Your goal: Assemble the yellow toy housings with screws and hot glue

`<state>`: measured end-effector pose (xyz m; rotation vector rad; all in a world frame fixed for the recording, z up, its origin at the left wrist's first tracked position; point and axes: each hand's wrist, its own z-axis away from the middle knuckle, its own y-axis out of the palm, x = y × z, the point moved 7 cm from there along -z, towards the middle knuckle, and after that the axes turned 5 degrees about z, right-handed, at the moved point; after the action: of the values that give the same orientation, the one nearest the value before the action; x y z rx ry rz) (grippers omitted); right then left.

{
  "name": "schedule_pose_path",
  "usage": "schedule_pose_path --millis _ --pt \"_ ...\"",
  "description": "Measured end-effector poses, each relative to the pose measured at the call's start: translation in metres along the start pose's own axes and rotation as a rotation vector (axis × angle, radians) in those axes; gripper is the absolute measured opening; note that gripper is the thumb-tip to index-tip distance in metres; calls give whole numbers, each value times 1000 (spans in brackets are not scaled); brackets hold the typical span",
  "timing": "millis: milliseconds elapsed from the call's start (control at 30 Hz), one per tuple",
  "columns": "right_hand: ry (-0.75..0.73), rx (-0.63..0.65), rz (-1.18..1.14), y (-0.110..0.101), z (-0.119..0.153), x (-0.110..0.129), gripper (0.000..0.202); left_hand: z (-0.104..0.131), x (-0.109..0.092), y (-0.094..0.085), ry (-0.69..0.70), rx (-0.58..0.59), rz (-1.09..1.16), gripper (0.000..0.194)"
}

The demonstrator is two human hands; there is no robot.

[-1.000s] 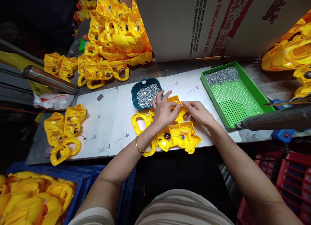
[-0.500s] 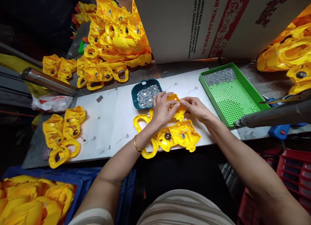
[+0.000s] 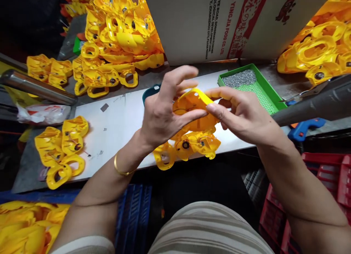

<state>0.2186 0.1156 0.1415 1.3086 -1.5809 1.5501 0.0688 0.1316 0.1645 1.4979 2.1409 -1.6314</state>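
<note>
My right hand [image 3: 240, 113] has the edge of a yellow plastic shell half [image 3: 192, 100] pinched between thumb and forefinger, the two tips closed down on its rim. The thumb of my left hand [image 3: 167, 111] lies stretched along that same shell half, its tip near my right thumb. My left forefinger is bent and raised, a wide gap between it and the thumb; the lower fingers go behind the plastic, so I cannot tell how tightly that hand closes. The shell half is held over the white board [image 3: 115, 126], tilted.

A second shell half [image 3: 197, 146] lies open side up at the board's near edge, below my fingers, with a round black speaker [image 3: 185, 145] and thin wires showing. Toward the board's far edge, partly hidden by my left hand, sits a teal tray [image 3: 148, 93]. At the board's right end is a green perforated tray [image 3: 255, 87] with small metal pieces [image 3: 240, 78] heaped at its far side. Two more shell halves [image 3: 75, 133] lie at the board's left end.
</note>
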Motion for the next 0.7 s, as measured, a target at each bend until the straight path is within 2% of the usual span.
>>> schedule_pose_path --millis 67,167,267,333,467,567,633,700 --pt "-18 45 -19 11 15 8 30 15 -11 -8 34 62 -31 51" --pt "19 96 -101 34 40 -1 28 43 -12 -6 19 131 -93 42" --pt "108 118 -176 55 57 -23 32 63 -3 14 -5 169 -82 45" --pt "165 133 -189 61 63 -38 35 69 6 31 -19 178 -66 50" --pt "297 199 -201 59 70 -63 41 74 26 54 -64 296 -48 67" --pt "385 137 -166 47 77 -80 46 87 51 55 -153 445 -85 92" --pt "373 83 -83 43 78 -88 44 101 73 52 -269 537 -134 91" --pt "319 17 -5 44 74 -93 40 115 90 50 -382 628 -138 82"
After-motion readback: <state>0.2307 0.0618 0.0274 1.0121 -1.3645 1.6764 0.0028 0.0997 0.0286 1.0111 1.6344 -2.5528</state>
